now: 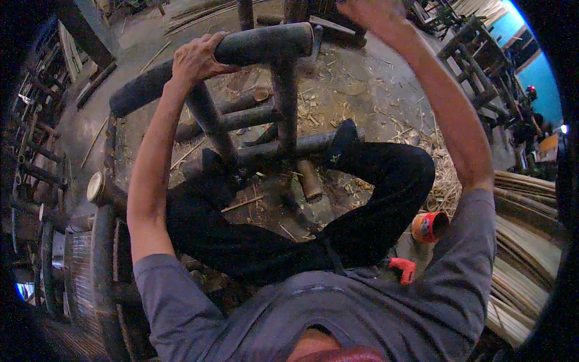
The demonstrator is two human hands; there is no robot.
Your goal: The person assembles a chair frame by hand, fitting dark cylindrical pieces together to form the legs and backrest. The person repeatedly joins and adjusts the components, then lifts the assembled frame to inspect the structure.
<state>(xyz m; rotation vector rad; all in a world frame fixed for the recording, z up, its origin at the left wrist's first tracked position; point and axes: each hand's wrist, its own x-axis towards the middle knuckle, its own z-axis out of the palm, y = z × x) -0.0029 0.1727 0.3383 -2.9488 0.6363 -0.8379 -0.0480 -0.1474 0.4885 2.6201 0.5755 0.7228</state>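
In front of me stands a frame of dark bamboo poles. My left hand (199, 59) is closed over its thick top pole (265, 46), fingers across the upper side and thumb below. Two uprights, a left one (212, 120) and a right one (284, 105), run down from that pole, joined by a crossbar (250, 118). They meet a lower pole (295, 145) lying between my feet. My right hand (375, 13) is raised at the upper edge, beyond the pole's right end. It is blurred and partly cut off, so its fingers and anything in them cannot be made out.
A red-orange tub (427, 227) and a red tool handle (403, 270) lie by my right side. Bundled bamboo strips (525, 259) fill the right. Shavings (443, 172) litter the floor. Bamboo furniture (104, 259) stands at left, with more frames (473, 66) at far right.
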